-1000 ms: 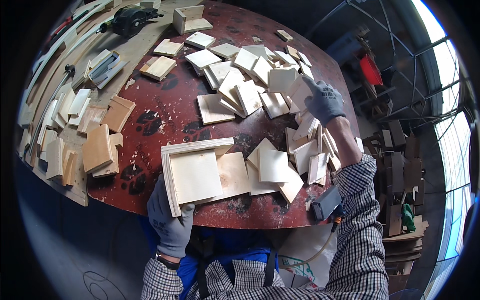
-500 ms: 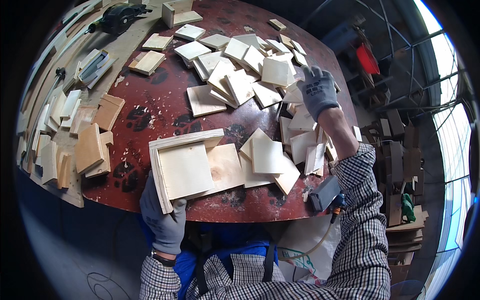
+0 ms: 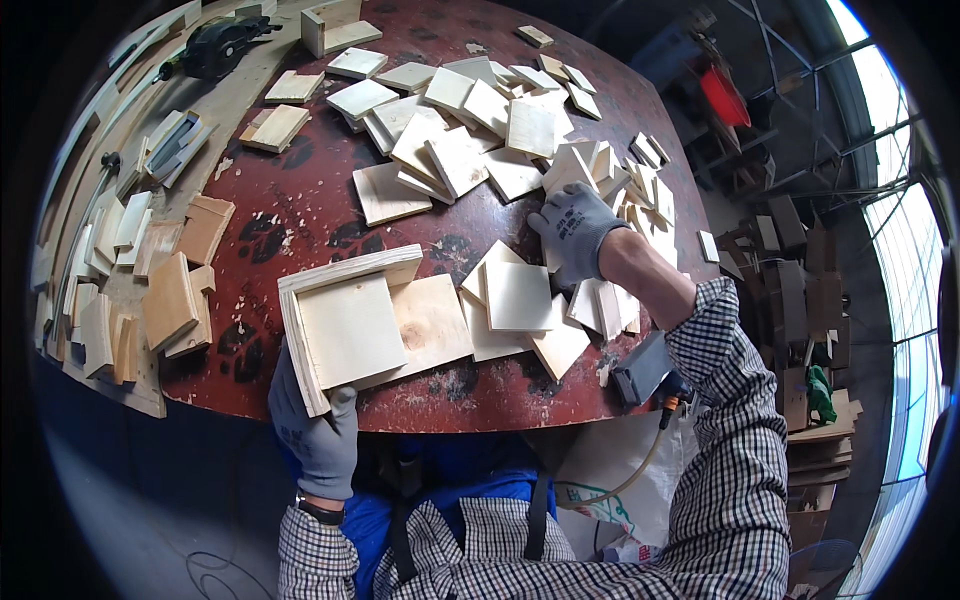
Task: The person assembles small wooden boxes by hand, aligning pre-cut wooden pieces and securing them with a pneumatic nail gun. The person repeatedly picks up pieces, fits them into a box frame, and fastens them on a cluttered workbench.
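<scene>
My left hand [image 3: 318, 430], in a grey glove, grips a partly assembled wooden box [image 3: 352, 335] by its near left corner, thumb along the near edge. This box has a flat square panel with two raised sides joined at a corner. My gloved right hand [image 3: 578, 238] rests palm down over the right part of a heap of square wooden boards [image 3: 455, 160]. Its fingers are apart and point left; what lies under the palm is hidden. Between the hands, several loose boards [image 3: 518, 297] overlap, and a knotty board [image 3: 430, 325] lies partly beneath the box.
A dark air nailer [image 3: 643, 370] with a hose lies at the table's near right edge. Thicker wood pieces [image 3: 172, 300] and strips crowd the left side. A black power tool [image 3: 215, 48] stands far left. The red tabletop [image 3: 290, 190] ends close to me.
My right hand has come nearer and to the left, from the heap's right edge. Boards there have shifted, some now tilted up. My left hand still holds the box.
</scene>
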A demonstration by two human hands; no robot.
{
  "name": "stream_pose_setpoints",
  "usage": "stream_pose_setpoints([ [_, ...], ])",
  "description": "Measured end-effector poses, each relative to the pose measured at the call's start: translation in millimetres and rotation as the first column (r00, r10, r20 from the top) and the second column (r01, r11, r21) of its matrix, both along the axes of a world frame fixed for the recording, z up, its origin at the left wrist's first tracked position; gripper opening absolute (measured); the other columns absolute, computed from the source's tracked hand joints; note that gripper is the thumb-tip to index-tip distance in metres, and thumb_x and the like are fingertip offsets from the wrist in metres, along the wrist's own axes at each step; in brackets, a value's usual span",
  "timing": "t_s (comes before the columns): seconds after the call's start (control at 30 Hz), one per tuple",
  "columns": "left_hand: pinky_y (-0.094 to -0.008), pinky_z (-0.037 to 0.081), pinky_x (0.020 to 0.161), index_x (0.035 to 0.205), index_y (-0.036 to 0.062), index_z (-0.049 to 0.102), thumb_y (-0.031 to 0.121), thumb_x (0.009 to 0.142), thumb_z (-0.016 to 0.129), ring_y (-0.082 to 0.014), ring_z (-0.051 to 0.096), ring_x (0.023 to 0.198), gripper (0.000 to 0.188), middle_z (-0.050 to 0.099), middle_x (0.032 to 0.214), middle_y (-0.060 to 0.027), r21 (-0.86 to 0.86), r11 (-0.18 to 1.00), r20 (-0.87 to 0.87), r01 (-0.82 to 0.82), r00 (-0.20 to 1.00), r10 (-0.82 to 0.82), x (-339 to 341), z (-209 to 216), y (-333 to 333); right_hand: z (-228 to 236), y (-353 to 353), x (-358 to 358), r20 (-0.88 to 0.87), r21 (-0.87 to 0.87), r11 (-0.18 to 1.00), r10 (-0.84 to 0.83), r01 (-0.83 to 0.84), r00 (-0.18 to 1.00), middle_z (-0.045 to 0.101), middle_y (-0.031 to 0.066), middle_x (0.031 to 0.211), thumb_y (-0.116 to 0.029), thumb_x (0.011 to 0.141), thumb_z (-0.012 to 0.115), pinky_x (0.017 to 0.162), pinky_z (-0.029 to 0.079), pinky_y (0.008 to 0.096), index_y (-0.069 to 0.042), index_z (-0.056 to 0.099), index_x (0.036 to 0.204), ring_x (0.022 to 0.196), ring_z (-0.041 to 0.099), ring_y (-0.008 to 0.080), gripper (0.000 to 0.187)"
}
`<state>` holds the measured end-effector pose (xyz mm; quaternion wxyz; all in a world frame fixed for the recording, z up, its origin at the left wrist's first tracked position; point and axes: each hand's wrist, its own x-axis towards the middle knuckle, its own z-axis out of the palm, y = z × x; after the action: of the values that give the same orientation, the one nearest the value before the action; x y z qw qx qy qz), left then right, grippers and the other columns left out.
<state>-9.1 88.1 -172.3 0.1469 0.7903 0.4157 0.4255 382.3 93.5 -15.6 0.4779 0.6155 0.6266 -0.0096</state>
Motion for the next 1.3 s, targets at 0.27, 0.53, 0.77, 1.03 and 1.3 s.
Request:
stream_pose_setpoints([
  [0.27, -0.0508, 0.048, 0.108, 0.145, -0.0039, 0.054, 0.046, 0.108, 0.060, -0.0445, 0.062, 0.127, 0.062, 0.063, 0.138, -0.0243, 0.028, 1.000, 0.019, 0.002, 1.000, -0.002, 3.5, -4.0, 1.8, 19.7, -35.9, 82.1, -0.556, 0.375, 0.923, 0.152, 0.083, 0.817, 0.063, 0.0154, 0.144, -0.026, 0.068, 0.090, 0.122, 0.042, 0.0488, -0.016, 0.051, 0.157, 0.140, 0.054, 0.0376, 0.098],
  [0.53, -0.0508, 0.050, 0.104, 0.139, -0.0058, 0.059, 0.047, 0.108, 0.061, -0.0458, 0.064, 0.121, 0.062, 0.065, 0.133, -0.0254, 0.034, 0.999, 0.028, -0.020, 0.999, 0.019, 3.8, -7.1, 3.0, 27.2, -87.0, 119.1, -0.803, 0.331, 0.839, 0.010, 0.432, 0.595, 0.055, 0.0139, 0.154, -0.007, 0.079, 0.074, 0.121, 0.045, 0.0474, -0.021, 0.056, 0.154, 0.140, 0.056, 0.0367, 0.079],
  [0.77, -0.0506, 0.049, 0.105, 0.141, -0.0068, 0.056, 0.047, 0.108, 0.060, -0.0456, 0.063, 0.122, 0.063, 0.063, 0.135, -0.0263, -0.022, 1.000, 0.064, -0.018, 0.998, 0.019, 0.4, -6.0, -0.9, 14.7, -93.9, 65.9, -0.324, 0.659, 0.752, 0.263, 0.018, 0.909, 0.066, 0.0135, 0.134, -0.041, 0.087, 0.081, 0.110, 0.046, 0.0508, -0.017, 0.075, 0.128, 0.131, 0.059, 0.0344, 0.048],
  [1.03, -0.0493, 0.051, 0.099, 0.138, -0.0048, 0.057, 0.046, 0.109, 0.059, -0.0437, 0.065, 0.116, 0.059, 0.063, 0.129, -0.0238, -0.038, 0.999, 0.057, -0.022, 0.998, 0.024, 0.5, -6.3, -0.2, 6.6, -59.9, 22.1, 0.060, 0.275, 0.961, 0.013, -0.029, 0.998, 0.041, 0.0216, 0.166, -0.078, 0.078, 0.074, 0.133, 0.010, 0.0526, -0.005, 0.075, 0.134, 0.160, 0.026, 0.0354, 0.091],
  [1.3, -0.0513, 0.051, 0.101, 0.140, -0.0038, 0.057, 0.051, 0.107, 0.061, -0.0447, 0.064, 0.119, 0.065, 0.065, 0.132, -0.0244, -0.033, 0.999, 0.031, -0.041, 0.999, 0.042, -1.9, -21.0, 3.6, -8.0, -61.9, 17.2, -0.127, 0.012, 1.000, 0.024, -0.022, 0.992, 0.035, 0.0250, 0.170, -0.083, 0.071, 0.078, 0.131, 0.018, 0.0549, 0.012, 0.066, 0.137, 0.160, 0.025, 0.0404, 0.116],
])
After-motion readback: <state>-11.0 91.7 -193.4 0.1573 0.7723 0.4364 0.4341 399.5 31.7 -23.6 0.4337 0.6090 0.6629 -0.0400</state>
